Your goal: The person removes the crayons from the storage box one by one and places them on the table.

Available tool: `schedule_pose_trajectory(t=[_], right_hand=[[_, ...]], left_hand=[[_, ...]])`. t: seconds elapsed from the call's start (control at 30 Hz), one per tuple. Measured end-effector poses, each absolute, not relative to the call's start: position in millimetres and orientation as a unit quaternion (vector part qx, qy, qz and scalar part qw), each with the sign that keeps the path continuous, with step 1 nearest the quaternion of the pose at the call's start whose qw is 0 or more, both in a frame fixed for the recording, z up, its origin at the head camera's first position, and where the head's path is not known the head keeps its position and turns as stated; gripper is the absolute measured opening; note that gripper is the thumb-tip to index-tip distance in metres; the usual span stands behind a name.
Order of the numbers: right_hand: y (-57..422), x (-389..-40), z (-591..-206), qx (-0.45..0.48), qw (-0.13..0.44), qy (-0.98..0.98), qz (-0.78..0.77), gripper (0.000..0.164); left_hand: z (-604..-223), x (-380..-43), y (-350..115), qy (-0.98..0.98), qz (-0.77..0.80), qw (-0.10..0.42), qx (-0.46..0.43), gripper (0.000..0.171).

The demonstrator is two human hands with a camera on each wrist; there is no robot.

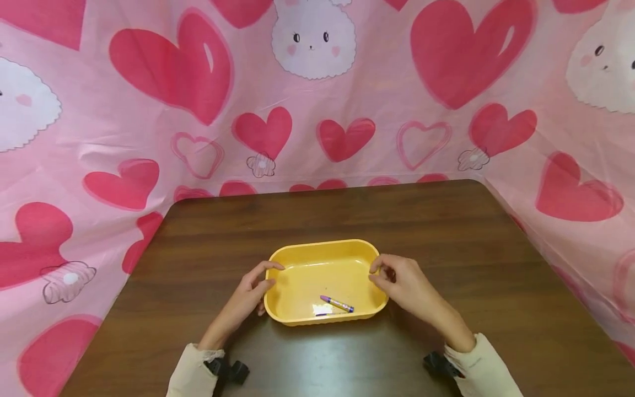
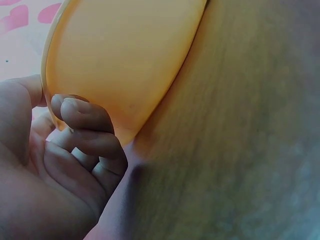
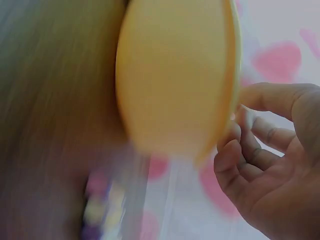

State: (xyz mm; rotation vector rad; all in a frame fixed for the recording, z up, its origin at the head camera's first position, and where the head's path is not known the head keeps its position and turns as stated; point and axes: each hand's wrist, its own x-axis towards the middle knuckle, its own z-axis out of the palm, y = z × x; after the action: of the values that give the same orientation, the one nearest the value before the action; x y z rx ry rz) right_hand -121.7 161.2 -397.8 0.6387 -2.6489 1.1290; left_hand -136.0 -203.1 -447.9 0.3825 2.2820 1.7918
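A yellow oblong plastic basin [image 1: 324,275] is in front of me in the head view, over the table. Inside it, near the front wall, lies a purple crayon [image 1: 337,304] in a patterned wrapper; a thin dark streak below it may be its reflection. My left hand [image 1: 249,292] pinches the basin's left rim between thumb and fingers, and in the left wrist view the fingers are curled against the basin wall [image 2: 120,55]. The opposite rim is gripped by my right hand [image 1: 409,286]. Whether the basin touches the table cannot be told.
A dark brown wooden table [image 1: 317,212] spreads out on all sides. Behind and beside it hangs a pink cloth [image 1: 302,99] with hearts and rabbits. Blurred small coloured things [image 3: 102,205] show low in the right wrist view.
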Motion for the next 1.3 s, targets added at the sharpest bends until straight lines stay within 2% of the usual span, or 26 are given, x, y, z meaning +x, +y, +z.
schedule_pose_trajectory(t=[0.13,0.23,0.37,0.5,0.9,1.3], right_hand=[[120.8,-120.7,-398.2,0.315,0.089,-0.897,0.296,0.014],[103.5,-124.9,-403.0,0.352,0.019,-0.897,0.267,0.018],[98.3,-134.3,-411.4,0.336,-0.096,-0.893,0.283,0.024],[99.9,-139.6,-416.6,0.321,-0.145,-0.888,0.294,0.022],[98.2,-141.2,-415.5,0.330,-0.187,-0.875,0.301,0.016],[98.5,-138.2,-416.1,0.336,-0.163,-0.874,0.312,0.016]], left_hand=[[-447.8,-135.5,-204.7,0.779,0.607,0.102,0.121,0.028],[-447.6,-135.9,-204.7,0.778,0.607,0.108,0.118,0.030],[-448.4,-137.3,-201.9,0.777,0.606,0.115,0.122,0.031],[-446.7,-137.1,-199.6,0.774,0.610,0.107,0.133,0.029],[-450.5,-137.6,-202.2,0.771,0.611,0.103,0.144,0.028],[-449.7,-137.8,-203.0,0.774,0.607,0.106,0.143,0.028]])
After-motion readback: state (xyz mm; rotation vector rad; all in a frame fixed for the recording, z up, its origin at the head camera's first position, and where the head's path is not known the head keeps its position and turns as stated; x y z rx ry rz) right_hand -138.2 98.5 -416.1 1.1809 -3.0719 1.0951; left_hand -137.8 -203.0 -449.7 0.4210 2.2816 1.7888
